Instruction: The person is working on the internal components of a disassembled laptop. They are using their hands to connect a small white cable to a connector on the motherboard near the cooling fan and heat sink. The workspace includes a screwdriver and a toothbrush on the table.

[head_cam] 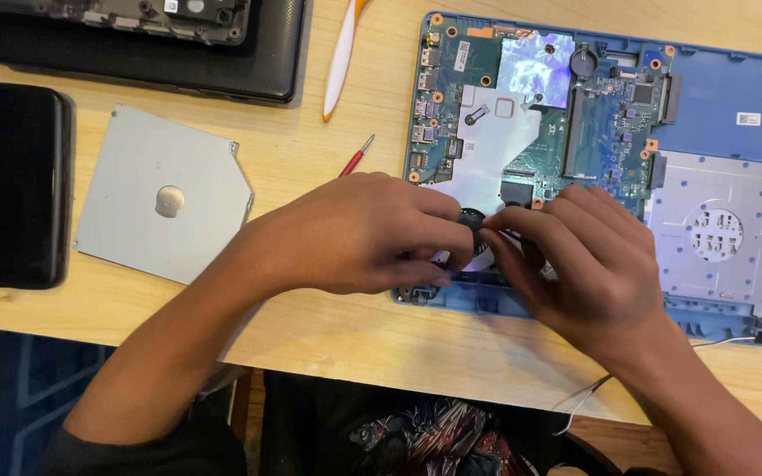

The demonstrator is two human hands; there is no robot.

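Blue laptop base [734,84] lay opened, board bare; optical drive [162,204] already out, left of the hands. Left hand [359,234] and right hand [588,264] met fingertip to fingertip, pinching a small black fan [472,220], probably half-lifted; screws hidden.

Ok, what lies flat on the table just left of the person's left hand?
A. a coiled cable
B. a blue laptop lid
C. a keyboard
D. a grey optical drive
D: a flat grey optical drive with a round hub lies on the wooden table, left of the left hand.
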